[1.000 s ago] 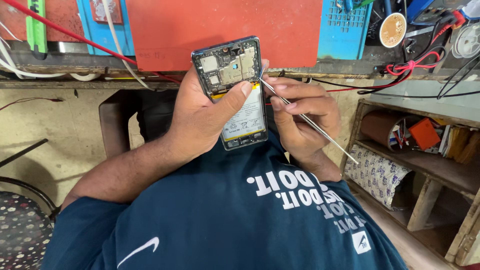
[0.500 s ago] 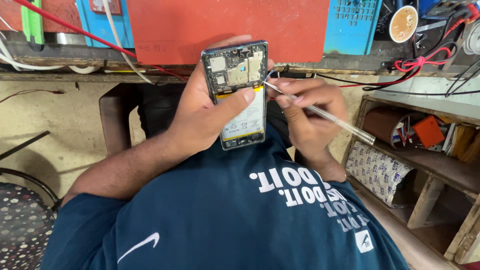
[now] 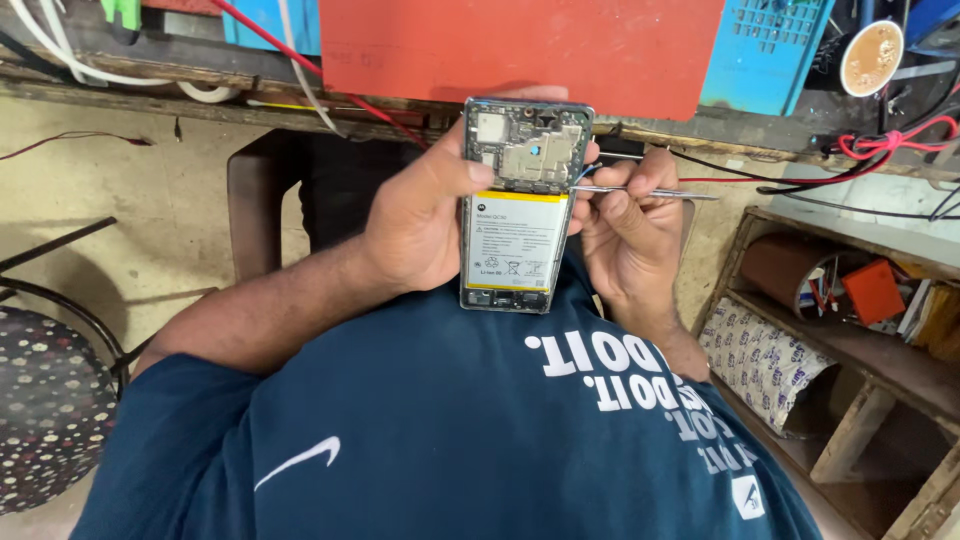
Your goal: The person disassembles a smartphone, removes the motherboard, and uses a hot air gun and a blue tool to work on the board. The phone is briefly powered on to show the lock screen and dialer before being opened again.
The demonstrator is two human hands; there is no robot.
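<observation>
My left hand (image 3: pixel 420 215) grips an opened phone (image 3: pixel 515 205) with its back cover off, thumb resting on the upper left edge. The circuit board and metal shields show at the top, and a white battery with yellow trim fills the lower part. Metal tweezers (image 3: pixel 640 192) are pinched in my right hand (image 3: pixel 625 235), lying almost level, their tips touching the phone's right edge near the board. Both hands are held above my lap, close to my dark blue shirt.
A red mat (image 3: pixel 520 50) lies on the workbench (image 3: pixel 200 105) ahead, with blue trays (image 3: pixel 765 50), red and white cables (image 3: pixel 880 140) and a cup (image 3: pixel 872 52). Wooden shelves (image 3: pixel 860 330) with clutter stand at the right. A patterned stool (image 3: pixel 50 400) stands at the left.
The phone has turned more upright and squarer to the camera. The tweezers swung from slanting down-right to nearly level, tips staying at the phone's right edge.
</observation>
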